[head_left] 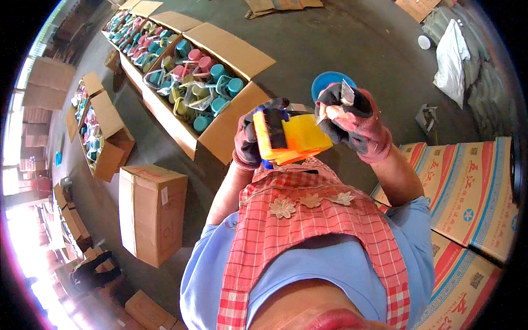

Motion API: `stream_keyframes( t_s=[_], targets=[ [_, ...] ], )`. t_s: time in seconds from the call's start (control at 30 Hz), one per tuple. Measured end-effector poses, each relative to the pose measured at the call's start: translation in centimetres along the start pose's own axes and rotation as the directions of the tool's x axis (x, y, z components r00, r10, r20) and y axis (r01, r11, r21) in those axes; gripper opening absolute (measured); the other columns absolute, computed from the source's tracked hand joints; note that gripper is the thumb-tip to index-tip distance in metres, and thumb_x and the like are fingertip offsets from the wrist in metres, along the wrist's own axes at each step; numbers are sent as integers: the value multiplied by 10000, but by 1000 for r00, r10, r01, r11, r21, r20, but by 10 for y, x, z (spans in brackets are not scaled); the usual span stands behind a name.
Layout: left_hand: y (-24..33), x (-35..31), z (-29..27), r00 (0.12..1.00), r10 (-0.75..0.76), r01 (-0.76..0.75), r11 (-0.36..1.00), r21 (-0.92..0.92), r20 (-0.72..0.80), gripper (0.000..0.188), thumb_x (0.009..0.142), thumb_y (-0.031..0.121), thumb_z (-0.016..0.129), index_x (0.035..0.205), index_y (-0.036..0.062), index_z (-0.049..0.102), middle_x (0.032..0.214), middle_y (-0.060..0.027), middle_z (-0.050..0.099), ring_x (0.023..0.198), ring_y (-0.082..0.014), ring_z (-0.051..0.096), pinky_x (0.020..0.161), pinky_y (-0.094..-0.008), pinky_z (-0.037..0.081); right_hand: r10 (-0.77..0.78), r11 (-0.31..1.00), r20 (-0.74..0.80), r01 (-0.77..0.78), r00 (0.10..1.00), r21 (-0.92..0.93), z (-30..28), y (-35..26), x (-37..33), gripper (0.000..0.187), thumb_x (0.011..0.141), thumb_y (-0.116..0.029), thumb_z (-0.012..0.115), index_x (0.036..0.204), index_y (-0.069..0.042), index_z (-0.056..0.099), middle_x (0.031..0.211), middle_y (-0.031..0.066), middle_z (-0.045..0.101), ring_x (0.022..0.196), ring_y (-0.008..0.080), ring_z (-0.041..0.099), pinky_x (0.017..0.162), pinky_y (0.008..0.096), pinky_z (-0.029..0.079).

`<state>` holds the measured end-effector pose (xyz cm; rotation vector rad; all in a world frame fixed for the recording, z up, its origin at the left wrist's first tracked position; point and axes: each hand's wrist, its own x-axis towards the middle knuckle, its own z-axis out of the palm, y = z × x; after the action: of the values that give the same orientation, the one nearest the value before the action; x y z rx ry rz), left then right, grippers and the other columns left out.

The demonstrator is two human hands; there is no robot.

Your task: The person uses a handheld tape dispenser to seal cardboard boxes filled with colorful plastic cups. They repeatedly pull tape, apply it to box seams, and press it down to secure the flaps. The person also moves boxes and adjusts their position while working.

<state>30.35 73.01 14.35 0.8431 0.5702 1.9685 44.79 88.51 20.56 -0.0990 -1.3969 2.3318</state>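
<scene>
Both hands are raised in front of my chest in dark-palmed, pinkish-red work gloves. My left hand (250,137) is closed around the side of an orange and yellow flat-sided object (305,133), which has a black strip and blue parts; its exact kind is unclear. Just to its right, my right hand (360,124) has its fingers curled together near the yellow side. A small whitish printed piece (347,93) sticks up from between the right fingers. Behind that hand shows a round blue basin-like thing (324,81), partly covered.
Open cartons (242,104) in a row at upper left hold teal, pink and olive plastic ladles or scoops. A closed carton (157,212) stands on the floor at left. Printed cartons (462,181) are stacked at right. A white sack (452,63) lies over grey bundles.
</scene>
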Motion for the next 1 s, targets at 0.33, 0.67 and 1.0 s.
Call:
stream_keyframes(
  t_s=[0.33,0.67,1.0],
  targets=[
    [-10,14,10,942,-145,252,902,352,-303,718,579,225,596,1199,-89,413,1132,-180,530,1031,-261,527,923,-367,391,-269,384,64,168,961,-908,16,-42,-37,178,740,-107,633,870,-21,547,742,39,572,694,138,552,620,266,450],
    [-48,0,-88,742,21,414,772,482,-670,500,588,18,517,1083,-51,541,1015,-117,568,867,-216,539,756,-316,450,-220,917,-895,395,388,-54,-177,-40,-208,391,775,-322,531,1059,-57,577,976,84,595,872,202,569,724,291,454],
    [-108,76,1,953,-181,285,812,509,-245,517,624,18,502,1137,-44,515,1025,-81,566,880,-181,523,782,-271,418,-384,231,-551,500,-741,-835,-214,-164,-448,189,806,-63,526,981,6,508,919,171,580,745,344,591,677,464,509]
  ],
)
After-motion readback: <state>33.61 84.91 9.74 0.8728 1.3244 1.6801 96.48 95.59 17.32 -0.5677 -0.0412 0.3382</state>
